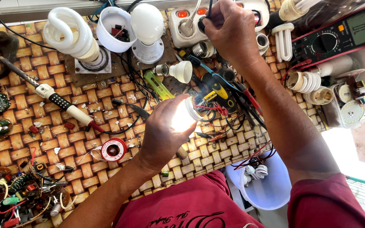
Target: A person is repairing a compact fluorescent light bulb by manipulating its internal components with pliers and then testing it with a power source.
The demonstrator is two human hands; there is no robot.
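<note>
Left hand point(161, 135) cups the lit bulb point(182, 118) at the desk's point(22, 105) centre; right hand point(229, 29) pinches a plug point(205, 21) at twelve o'clock — hold the bulb steady, fingers off the bare leads.

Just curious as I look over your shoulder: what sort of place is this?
Probably a small lamp repair bench: a multimeter, a soldering iron and loose spiral bulbs crowd the woven-pattern table, and the left hand holds a lit bulb.

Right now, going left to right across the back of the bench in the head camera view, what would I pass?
Spiral lamp → white cup-shaped housing → round white bulb → power strip with the right hand over it → multimeter.
</note>
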